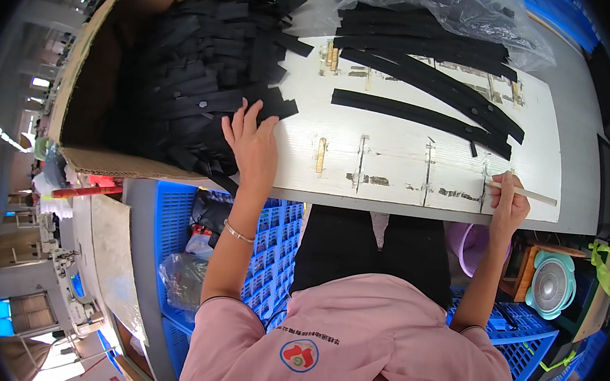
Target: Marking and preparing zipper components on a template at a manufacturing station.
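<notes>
Pink cloth of the person's shirt (pixel 351 337) filled the bottom of the view, nearest the camera, with both bare forearms rising from it toward the white worktable (pixel 393 162). At the left wrist sat a thin bracelet (pixel 238 233).

Up on the table's left part, the left hand (pixel 253 143) lay flat with its fingers spread, closed on nothing, the fingertips resting on the near edge of a heap of black strips (pixel 199 75). That heap spilled out of an open cardboard box (pixel 85 73) lying on its side, and the nearest strip ends lay directly under and just beyond the fingers.

Over at the table's near right edge, the right hand (pixel 508 203) was curled around a slim pale stick (pixel 527 193), pinched between thumb and fingers, its free end pointing right across the tabletop. No strip touched this hand.

Farther back on the table, well apart from the stick, lay two long curved black strips (pixel 425 116), laid out singly, with more of them stacked behind on a clear plastic bag (pixel 462 16).

Below the table edge stood blue plastic crates (pixel 272 238), and to the right a small pale green fan (pixel 552 285) next to a lilac basket (pixel 469 246).
</notes>
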### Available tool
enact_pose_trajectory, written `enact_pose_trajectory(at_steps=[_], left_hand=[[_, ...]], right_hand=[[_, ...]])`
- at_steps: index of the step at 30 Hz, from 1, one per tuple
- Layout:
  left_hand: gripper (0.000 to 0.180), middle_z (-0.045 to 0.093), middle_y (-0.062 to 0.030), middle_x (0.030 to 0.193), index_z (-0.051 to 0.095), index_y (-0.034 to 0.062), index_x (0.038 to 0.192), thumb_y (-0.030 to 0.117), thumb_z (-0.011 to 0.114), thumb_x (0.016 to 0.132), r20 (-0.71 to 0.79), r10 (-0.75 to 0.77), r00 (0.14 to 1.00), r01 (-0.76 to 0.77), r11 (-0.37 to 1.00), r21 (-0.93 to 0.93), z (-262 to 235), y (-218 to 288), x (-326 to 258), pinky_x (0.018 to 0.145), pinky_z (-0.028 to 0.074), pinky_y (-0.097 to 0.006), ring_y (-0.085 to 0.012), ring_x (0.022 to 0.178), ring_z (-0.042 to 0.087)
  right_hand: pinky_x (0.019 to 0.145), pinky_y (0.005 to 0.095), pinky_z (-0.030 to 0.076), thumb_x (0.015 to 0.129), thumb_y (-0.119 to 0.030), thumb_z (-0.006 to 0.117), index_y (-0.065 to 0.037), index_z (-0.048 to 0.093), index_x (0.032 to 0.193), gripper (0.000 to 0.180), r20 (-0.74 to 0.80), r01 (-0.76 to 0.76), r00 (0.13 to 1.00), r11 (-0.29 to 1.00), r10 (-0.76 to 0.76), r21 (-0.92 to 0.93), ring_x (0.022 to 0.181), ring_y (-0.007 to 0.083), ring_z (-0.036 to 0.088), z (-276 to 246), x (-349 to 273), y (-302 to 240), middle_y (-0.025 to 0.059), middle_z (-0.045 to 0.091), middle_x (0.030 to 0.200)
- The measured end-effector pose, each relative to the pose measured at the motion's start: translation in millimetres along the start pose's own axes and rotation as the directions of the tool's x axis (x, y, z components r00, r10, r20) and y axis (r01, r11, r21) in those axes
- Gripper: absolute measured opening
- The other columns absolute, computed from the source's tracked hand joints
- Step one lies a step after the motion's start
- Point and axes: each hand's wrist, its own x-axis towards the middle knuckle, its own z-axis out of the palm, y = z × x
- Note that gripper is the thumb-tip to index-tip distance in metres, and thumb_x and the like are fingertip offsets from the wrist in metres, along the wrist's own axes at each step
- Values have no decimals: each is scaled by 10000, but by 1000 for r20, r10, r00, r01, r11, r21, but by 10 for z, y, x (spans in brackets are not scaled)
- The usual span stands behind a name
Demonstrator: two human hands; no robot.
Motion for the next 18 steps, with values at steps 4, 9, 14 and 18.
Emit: enact_pose_trajectory(at_steps=[4, 9, 14, 18], left_hand=[[328, 582, -38, 1428, 694, 134, 1229, 69, 693, 907, -93, -75, 993, 78, 997, 23, 156, 87, 166, 1199, 138, -629, -271, 1445, 424], [166, 610, -55, 1374, 697, 81, 1081, 75, 674, 917, -56, -28, 998, 30, 999, 45, 182, 46, 164, 1174, 145, -676, -279, 1424, 453], [89, 650, -50, 1303, 716, 97, 990, 76, 662, 922, -125, 23, 992, -28, 999, -41, 75, 364, 93, 1186, 165, -635, -284, 1394, 485], [158, 683, -108, 1238, 686, 84, 1030, 32, 652, 885, -51, 151, 987, -159, 901, -404, 38, 1073, -112, 1165, 322, -543, -287, 1275, 606]], right_hand=[[508, 188, 304, 1067, -237, 613, -17, 745, 901, 305, -2, 0, 1000, 1000, 0, -3, 558, 11, 422, 36, -2, -2, -20, 586, 680], [508, 194, 308, 1051, -231, 632, -9, 752, 903, 293, 17, -8, 1000, 1000, 8, 27, 567, 11, 421, 32, -2, 11, -17, 589, 688], [512, 185, 301, 1048, -235, 641, -12, 750, 888, 296, -9, -46, 999, 999, 46, 24, 576, 10, 420, -13, -28, -4, -26, 583, 697], [513, 190, 312, 1054, -240, 629, -19, 762, 997, 264, -33, -25, 999, 1000, 25, 3, 571, 18, 427, -44, -14, -10, -21, 590, 713]])
